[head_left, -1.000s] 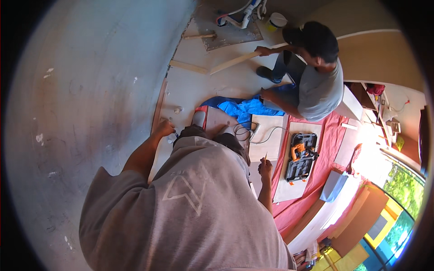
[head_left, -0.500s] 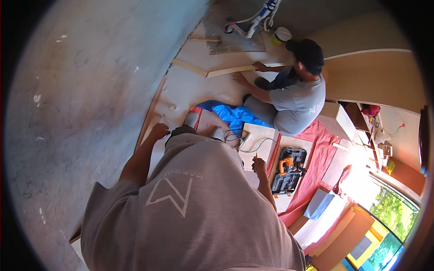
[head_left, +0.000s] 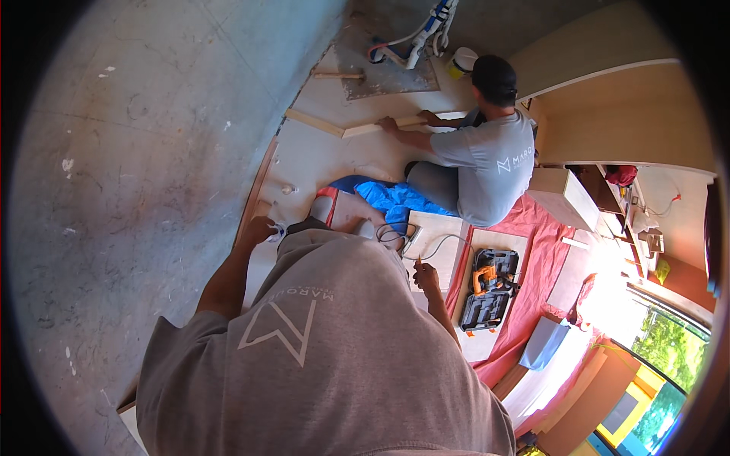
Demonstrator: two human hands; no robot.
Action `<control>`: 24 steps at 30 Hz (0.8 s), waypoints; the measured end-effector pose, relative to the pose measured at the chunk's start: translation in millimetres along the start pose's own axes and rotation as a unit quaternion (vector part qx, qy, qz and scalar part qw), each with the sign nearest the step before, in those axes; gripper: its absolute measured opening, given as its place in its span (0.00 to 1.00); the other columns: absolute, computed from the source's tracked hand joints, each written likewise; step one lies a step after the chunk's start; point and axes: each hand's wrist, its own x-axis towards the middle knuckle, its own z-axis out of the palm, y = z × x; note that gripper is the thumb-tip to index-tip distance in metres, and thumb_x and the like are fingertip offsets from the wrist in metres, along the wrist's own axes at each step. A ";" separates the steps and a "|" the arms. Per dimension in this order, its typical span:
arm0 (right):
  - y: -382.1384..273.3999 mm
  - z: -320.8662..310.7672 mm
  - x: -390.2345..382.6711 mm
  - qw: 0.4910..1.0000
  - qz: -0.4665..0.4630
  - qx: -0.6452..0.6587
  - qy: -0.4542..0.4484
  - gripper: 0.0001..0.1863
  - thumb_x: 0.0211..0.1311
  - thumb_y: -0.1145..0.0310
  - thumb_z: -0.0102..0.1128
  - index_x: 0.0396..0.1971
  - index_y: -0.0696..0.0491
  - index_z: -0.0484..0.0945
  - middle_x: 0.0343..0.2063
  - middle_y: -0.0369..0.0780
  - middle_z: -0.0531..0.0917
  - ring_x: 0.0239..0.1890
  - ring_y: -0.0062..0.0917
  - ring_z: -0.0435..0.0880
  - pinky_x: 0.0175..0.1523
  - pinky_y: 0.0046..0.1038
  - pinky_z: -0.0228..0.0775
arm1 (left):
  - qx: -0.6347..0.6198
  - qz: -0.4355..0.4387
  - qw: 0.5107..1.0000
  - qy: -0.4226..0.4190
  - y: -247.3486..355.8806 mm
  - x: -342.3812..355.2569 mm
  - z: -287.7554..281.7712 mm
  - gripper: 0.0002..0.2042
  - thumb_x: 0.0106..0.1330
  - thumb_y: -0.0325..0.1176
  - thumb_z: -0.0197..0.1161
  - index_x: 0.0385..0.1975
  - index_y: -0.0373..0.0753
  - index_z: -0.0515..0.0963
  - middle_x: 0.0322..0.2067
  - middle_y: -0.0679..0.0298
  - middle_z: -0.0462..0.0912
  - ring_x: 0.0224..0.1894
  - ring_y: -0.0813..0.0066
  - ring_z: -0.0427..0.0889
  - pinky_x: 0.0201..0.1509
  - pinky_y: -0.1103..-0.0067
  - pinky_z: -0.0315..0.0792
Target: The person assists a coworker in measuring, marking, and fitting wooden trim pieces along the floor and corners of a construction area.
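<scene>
My left hand [head_left: 259, 229] is by my hip near the wall, its fingers closed at a small crumpled whitish thing [head_left: 277, 232] whose kind I cannot make out. On the other side my right hand [head_left: 427, 278] grips a thin pencil [head_left: 417, 261] that points up from the fingers. Beyond my feet a co-worker [head_left: 490, 152] in a grey shirt and dark cap sits on the floor. Both of that person's hands rest on a long pale wooden strip [head_left: 365, 130], which meets another wooden strip [head_left: 313, 121] at an angle.
An open tool case [head_left: 487, 300] with an orange power tool lies right of me on a board. Blue plastic sheeting [head_left: 395, 201] and a red cloth [head_left: 525, 228] cover parts of the floor. A cable [head_left: 445, 243] runs there. Pipes [head_left: 418, 45] and a bucket [head_left: 461, 61] stand far off.
A whitish crumpled thing now shows at my left hand, which has shifted slightly left and down. My right hand has moved slightly left. The co-worker's near hand has slid along the strip, and their body has turned.
</scene>
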 end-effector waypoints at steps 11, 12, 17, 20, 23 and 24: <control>10.4 -1.2 -12.7 1.000 0.018 0.006 0.019 0.18 0.54 0.54 0.46 0.26 0.56 0.73 0.12 0.37 0.74 0.10 0.18 0.70 0.13 0.19 0.60 | 0.019 0.031 0.999 0.013 8.6 11.4 1.3 0.16 0.38 0.39 0.64 0.25 0.35 0.76 0.31 0.54 0.76 0.37 0.61 0.73 0.43 0.74 0.66; 8.3 -1.3 -13.7 1.000 0.018 0.010 0.020 0.19 0.53 0.54 0.47 0.26 0.57 0.73 0.12 0.38 0.75 0.11 0.19 0.72 0.14 0.20 0.62 | 0.017 0.032 0.999 0.013 6.6 11.6 2.0 0.16 0.38 0.39 0.64 0.25 0.35 0.76 0.31 0.54 0.76 0.37 0.61 0.73 0.43 0.74 0.66; 5.7 -1.6 -15.4 0.999 0.026 0.004 0.025 0.19 0.53 0.53 0.46 0.26 0.57 0.73 0.12 0.37 0.75 0.11 0.19 0.72 0.13 0.20 0.62 | 0.008 -0.005 1.000 -0.006 15.6 12.7 0.0 0.16 0.37 0.39 0.64 0.25 0.36 0.77 0.32 0.55 0.76 0.39 0.61 0.73 0.45 0.75 0.66; 2.5 -2.4 -16.9 1.000 0.019 -0.011 0.019 0.18 0.55 0.55 0.45 0.27 0.56 0.73 0.13 0.37 0.74 0.10 0.17 0.70 0.12 0.19 0.59 | 0.002 -0.011 1.000 -0.015 12.6 15.0 0.7 0.16 0.36 0.40 0.64 0.26 0.37 0.77 0.32 0.55 0.76 0.39 0.62 0.73 0.45 0.75 0.66; 1.7 -2.1 -18.0 0.999 0.029 -0.020 0.019 0.19 0.54 0.54 0.46 0.26 0.57 0.73 0.12 0.37 0.75 0.11 0.19 0.72 0.14 0.20 0.62 | 0.018 -0.001 1.000 -0.001 0.6 22.5 7.8 0.17 0.36 0.40 0.64 0.27 0.39 0.77 0.33 0.55 0.76 0.39 0.62 0.73 0.45 0.75 0.66; -4.3 -4.0 -22.3 0.999 0.038 -0.020 0.022 0.19 0.54 0.54 0.46 0.26 0.57 0.73 0.12 0.37 0.74 0.11 0.18 0.72 0.14 0.20 0.61 | 0.011 -0.003 1.000 -0.006 4.5 24.1 6.7 0.17 0.36 0.40 0.64 0.26 0.39 0.77 0.32 0.55 0.76 0.39 0.62 0.73 0.45 0.75 0.66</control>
